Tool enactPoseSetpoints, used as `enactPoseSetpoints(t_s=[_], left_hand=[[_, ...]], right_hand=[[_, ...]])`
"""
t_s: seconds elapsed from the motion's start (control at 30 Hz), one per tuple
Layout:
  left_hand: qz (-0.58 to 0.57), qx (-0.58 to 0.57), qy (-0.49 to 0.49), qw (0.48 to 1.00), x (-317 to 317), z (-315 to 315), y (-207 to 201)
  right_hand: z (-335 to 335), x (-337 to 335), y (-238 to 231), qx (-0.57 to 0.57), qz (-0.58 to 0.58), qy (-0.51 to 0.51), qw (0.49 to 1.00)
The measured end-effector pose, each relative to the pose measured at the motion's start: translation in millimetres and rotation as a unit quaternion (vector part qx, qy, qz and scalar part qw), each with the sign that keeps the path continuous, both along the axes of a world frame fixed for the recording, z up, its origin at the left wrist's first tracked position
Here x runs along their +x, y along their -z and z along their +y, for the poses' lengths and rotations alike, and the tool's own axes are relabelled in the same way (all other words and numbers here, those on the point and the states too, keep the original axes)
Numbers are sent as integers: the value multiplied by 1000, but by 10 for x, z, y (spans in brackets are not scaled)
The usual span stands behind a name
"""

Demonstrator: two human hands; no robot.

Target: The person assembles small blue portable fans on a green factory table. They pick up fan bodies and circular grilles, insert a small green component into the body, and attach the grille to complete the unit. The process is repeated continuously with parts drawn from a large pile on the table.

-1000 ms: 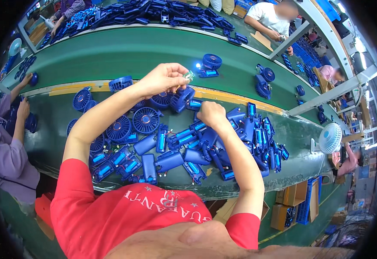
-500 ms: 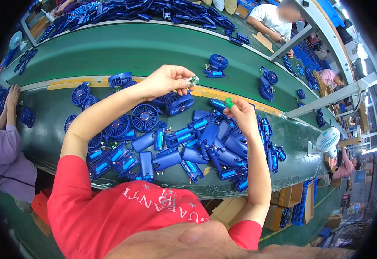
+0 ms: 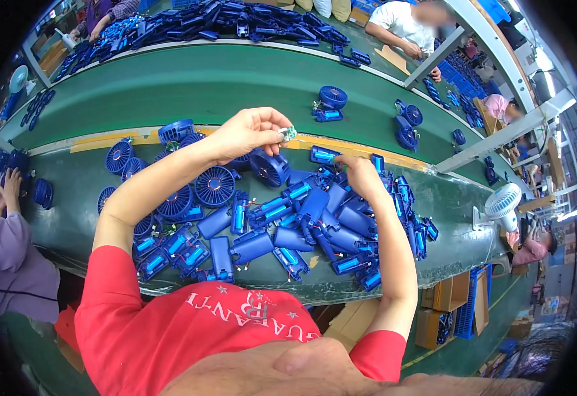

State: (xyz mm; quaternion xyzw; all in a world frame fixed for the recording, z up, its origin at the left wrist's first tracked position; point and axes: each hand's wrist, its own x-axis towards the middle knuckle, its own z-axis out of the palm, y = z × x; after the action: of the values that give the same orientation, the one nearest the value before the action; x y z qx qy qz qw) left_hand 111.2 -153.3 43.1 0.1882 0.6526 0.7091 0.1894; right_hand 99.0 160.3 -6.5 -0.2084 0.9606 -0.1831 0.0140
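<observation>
My left hand (image 3: 257,135) pinches a small green circuit board (image 3: 288,134) between thumb and fingertips, above the far edge of the bench. To the right, my right hand (image 3: 362,175) reaches down with bent fingers on the right end of a blue handle shell (image 3: 323,155) with a light-blue battery in it. Its fingertips are partly hidden. Below both hands lies a heap of blue handle shells (image 3: 290,238), several with batteries and thin wires. Round blue fan heads (image 3: 215,186) are grouped under and beside my left forearm.
Beyond the bench runs a green conveyor belt (image 3: 189,79) carrying a few fan units (image 3: 333,98). More blue shells (image 3: 236,23) are piled past it. A white fan (image 3: 502,200) stands at the right end. Co-workers sit at left (image 3: 11,257) and across the belt (image 3: 401,30).
My right hand has moved down to the blue handle shell; the bright green piece it held no longer shows. My left hand has dipped slightly and turned the circuit board.
</observation>
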Motion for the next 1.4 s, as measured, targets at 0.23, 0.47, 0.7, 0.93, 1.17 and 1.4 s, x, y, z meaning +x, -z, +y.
enactPoseSetpoints(t_s=[0.23, 0.47, 0.7, 0.93, 1.17, 1.4], left_hand=[[-25, 12, 16, 999, -15, -22, 90], [-30, 35, 18, 999, 13, -94, 131], [-26, 31, 28, 999, 39, -9, 101], [-28, 27, 30, 999, 107, 40, 72], [-35, 32, 44, 998, 184, 137, 22], [-29, 26, 57, 998, 274, 190, -43]], right_hand=[[-101, -348, 271, 8, -98, -40, 994], [-278, -232, 28, -443, -382, 90, 806], [-382, 8, -5, -460, -272, 93, 840], [-281, 208, -155, -299, -70, 59, 950], [-505, 491, -380, -556, -173, 21, 813], [-662, 700, -528, -474, -218, 10, 853]])
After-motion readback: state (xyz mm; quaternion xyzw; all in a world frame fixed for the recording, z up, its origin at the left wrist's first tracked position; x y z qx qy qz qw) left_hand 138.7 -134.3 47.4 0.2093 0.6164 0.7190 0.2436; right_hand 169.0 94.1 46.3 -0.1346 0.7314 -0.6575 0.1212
